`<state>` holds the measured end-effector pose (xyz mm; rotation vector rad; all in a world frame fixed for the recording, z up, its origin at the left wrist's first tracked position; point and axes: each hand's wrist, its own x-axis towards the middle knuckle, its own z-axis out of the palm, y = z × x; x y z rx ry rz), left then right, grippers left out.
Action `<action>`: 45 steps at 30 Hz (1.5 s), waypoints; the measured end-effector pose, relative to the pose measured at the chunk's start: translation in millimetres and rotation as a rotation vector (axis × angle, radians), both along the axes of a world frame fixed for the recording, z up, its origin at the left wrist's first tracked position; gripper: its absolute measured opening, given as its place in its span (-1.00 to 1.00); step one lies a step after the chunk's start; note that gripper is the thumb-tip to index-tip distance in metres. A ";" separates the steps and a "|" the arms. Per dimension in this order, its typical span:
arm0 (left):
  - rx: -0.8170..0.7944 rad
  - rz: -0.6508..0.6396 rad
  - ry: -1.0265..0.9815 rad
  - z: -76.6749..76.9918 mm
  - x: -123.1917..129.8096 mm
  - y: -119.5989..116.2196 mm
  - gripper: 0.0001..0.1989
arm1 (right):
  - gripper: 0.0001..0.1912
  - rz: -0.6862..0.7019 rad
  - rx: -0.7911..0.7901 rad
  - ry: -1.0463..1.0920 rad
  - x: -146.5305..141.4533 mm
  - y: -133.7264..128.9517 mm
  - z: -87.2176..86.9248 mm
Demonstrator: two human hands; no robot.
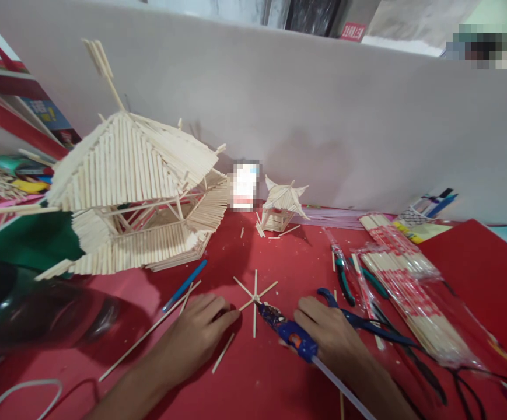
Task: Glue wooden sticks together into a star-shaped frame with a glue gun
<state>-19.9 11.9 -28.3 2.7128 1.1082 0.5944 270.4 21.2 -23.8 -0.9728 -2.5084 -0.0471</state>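
The small star of thin sticks (254, 297) lies flat before me, at 2 o'clock from my left hand (209, 326) and near 10 o'clock from my right hand (325, 326). My left is the nearer one: its fingers are curled, with the thumb by the ray that points to 8 o'clock – I cannot tell if they pinch it or only press beside it. The star has no single long axis, but one line runs from 12 to 6. My right hand is closed around the blue glue gun (287, 332), which slants from 4 toward 10 o'clock, its tip at the hub.

Under all this is the red table (262, 385). From the star, a large stick pavilion (119, 169) stands at 10 o'clock, a small pavilion (285, 198) just past 12, and wrapped stick packs (406, 291) lie at 3 – behind, a pale partition (345, 128) rises.
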 end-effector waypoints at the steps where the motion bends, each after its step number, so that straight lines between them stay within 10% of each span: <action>1: -0.001 0.000 -0.002 0.0 0.0 0.0 -0.79 | -0.62 0.000 0.008 0.000 0.1 0.2 -0.1; 45: 0.012 -0.007 -0.039 1.2 0.8 1.0 -0.78 | -0.56 -0.004 0.017 -0.002 0.4 1.8 4.3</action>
